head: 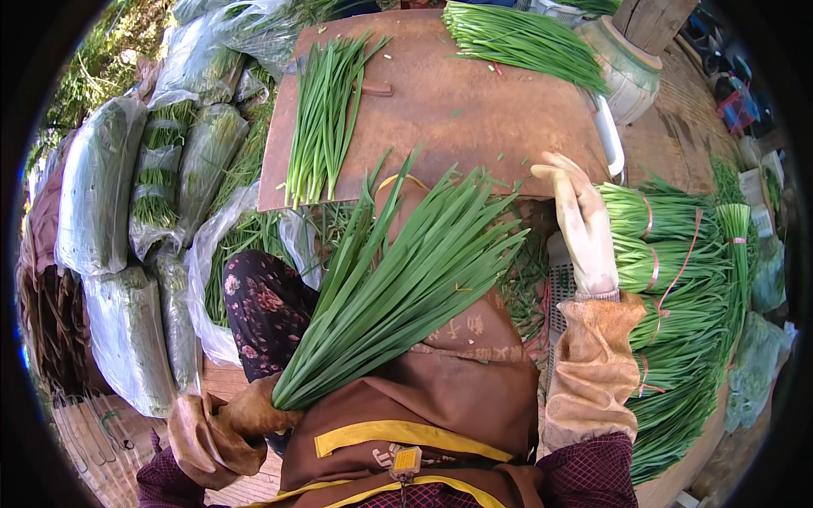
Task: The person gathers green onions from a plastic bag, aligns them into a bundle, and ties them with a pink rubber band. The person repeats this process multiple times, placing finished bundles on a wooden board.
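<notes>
My left hand (267,406), in a brown stained glove, grips a fanned bunch of green Chinese chives (400,286) by one end, over my lap and the brown apron (444,400). My right hand (575,216), in a pale glove, is raised at the near right corner of the brown board (508,133), fingers extended and nothing seen in them. A smaller bunch of chives (324,120) lies at the board's left, partly over a brown handle (375,87). A larger pile of chives (521,44) lies along its far right edge.
Plastic-wrapped bundles of greens (101,184) are stacked at the left. Tied chive bundles (673,267) lie at the right, beside my right sleeve. A ceramic jar (625,70) stands past the board's far right corner, with a white tray (611,136) by its edge. Loose trimmings (521,286) lie below.
</notes>
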### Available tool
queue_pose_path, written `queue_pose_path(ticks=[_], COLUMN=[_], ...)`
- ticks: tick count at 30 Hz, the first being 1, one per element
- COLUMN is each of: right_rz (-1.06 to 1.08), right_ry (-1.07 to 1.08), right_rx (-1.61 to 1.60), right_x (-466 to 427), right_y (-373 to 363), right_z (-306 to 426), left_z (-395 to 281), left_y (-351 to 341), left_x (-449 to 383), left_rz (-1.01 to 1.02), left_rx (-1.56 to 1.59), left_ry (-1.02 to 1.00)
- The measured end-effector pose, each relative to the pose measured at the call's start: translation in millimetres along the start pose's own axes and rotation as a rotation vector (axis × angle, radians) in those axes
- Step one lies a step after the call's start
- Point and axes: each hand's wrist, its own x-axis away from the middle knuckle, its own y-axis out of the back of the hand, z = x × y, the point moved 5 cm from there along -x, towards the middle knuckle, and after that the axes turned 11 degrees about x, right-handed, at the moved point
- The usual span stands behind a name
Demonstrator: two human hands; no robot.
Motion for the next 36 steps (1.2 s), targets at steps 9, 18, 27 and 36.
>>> queue_pose_path(ticks=[9,18,27,36], right_rz=[0.321,0.02,0.163,0.212], right_ry=[-0.01,-0.424,0.156,0.007], right_rx=[0.084,-0.359,0.145,0.18], right_x=[-6.4,14.7,-11.9,6.9], right_y=[-44.0,-62.2,-15.4,-32.0], right_z=[-17.0,-69.6,7.7,13.7], left_z=[-0.6,-6.2,6.7,15.1], left_y=[0.8,0.7,4.1,6.5], left_x=[-0.6,-3.0,-3.4,-10.3], left_rz=[0.029,-0.026,-0.015,-0.017], left_rx=[0.05,-0.068,-0.003,-0.079], left_ry=[0.098,0.106,0.042,-0.096])
